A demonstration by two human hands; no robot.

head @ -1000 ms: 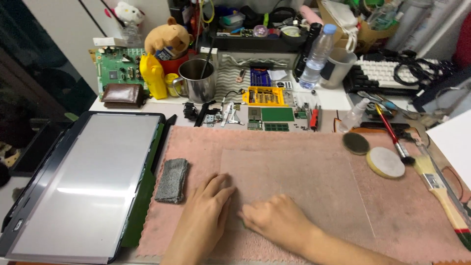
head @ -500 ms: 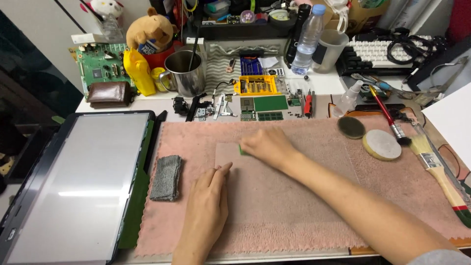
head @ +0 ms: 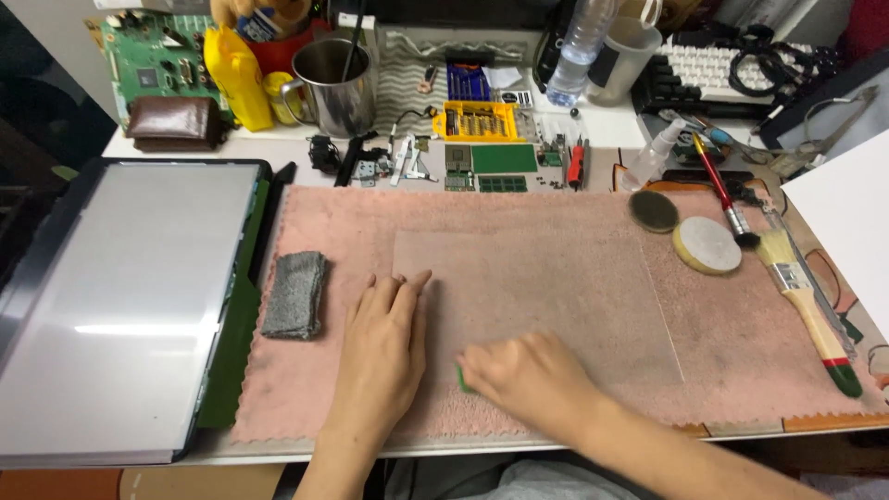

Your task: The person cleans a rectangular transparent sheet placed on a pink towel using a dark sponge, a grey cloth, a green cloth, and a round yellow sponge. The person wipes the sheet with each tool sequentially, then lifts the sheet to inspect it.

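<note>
A clear thin sheet (head: 556,287) lies flat on a pink towel (head: 741,343) spread over the desk. My left hand (head: 384,347) rests flat, fingers spread, on the sheet's left edge. Near the sheet's front left, my right hand (head: 528,375) is closed around a small green tool (head: 460,378) whose tip touches the sheet. A folded grey cloth (head: 294,293) lies on the towel left of my left hand.
A screen panel (head: 120,296) lies at the left. A paintbrush (head: 806,296), round pads (head: 706,244) and a red-handled brush (head: 718,185) sit at the right. Behind the towel are circuit boards (head: 489,165), a yellow bit case (head: 480,120), a metal mug (head: 335,74) and a water bottle (head: 579,51).
My right hand went from the front of the sheet up to its far left corner and has now come back to the front left. The left hand stayed pressed at the left edge.
</note>
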